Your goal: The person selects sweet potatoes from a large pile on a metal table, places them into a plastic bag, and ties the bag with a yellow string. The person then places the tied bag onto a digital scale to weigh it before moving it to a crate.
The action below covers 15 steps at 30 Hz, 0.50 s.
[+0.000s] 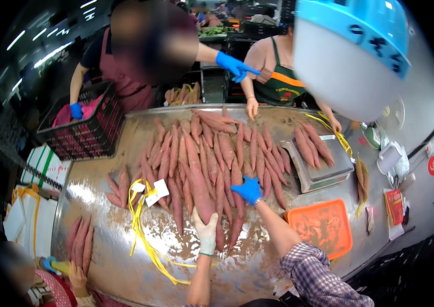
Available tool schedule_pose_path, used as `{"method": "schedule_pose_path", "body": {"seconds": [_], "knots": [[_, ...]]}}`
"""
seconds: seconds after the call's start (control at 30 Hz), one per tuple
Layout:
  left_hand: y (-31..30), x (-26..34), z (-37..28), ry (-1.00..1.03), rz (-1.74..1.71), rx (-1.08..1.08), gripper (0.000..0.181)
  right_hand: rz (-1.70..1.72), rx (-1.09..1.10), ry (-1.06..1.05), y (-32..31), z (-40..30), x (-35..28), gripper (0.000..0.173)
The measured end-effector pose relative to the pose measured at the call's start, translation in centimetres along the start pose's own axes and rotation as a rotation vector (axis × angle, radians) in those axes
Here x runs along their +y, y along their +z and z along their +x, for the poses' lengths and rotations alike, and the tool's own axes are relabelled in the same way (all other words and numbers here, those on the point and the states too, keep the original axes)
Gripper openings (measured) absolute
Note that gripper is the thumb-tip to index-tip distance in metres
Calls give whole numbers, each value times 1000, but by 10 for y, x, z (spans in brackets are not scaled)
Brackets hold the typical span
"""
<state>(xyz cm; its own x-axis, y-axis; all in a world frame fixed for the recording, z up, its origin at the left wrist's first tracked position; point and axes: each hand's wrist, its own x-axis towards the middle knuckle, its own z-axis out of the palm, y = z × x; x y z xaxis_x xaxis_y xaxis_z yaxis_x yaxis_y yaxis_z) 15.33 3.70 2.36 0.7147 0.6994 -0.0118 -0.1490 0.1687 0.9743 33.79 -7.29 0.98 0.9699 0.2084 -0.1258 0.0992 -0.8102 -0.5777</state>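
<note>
A large heap of long reddish sweet potatoes (pixel 211 157) lies across the middle of a wet metal table. My left hand (pixel 205 230), in a white knitted glove, grips the lower end of a long, thick sweet potato (pixel 198 184) that lies over the heap. To its right, my right hand (pixel 249 190) wears a blue glove and rests on the heap with its fingers spread; whether it grasps one of the roots cannot be told. Yellow straps (pixel 137 226) with white tags lie to the left of my left hand.
Three sweet potatoes lie on a weighing scale (pixel 341 159) at right, above an orange tray (pixel 347 230). A black crate (pixel 86 134) stands at the table's upper left. Co-workers stand across the table; one stretches a blue-gloved hand (pixel 236 67) over it. Another handles sweet potatoes (pixel 80 240) at lower left.
</note>
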Motion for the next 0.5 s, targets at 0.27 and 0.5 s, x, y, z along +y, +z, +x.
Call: {"method": "schedule_pose_path", "body": {"seconds": [0.27,0.5], "knots": [[16,-7,-4,-191,-260,-219,58,549,-307,-20,13,-3,27,70],[26,2,-16,-348,-462,-370,32,985,-450,-39,-24,-79,31,67]]}}
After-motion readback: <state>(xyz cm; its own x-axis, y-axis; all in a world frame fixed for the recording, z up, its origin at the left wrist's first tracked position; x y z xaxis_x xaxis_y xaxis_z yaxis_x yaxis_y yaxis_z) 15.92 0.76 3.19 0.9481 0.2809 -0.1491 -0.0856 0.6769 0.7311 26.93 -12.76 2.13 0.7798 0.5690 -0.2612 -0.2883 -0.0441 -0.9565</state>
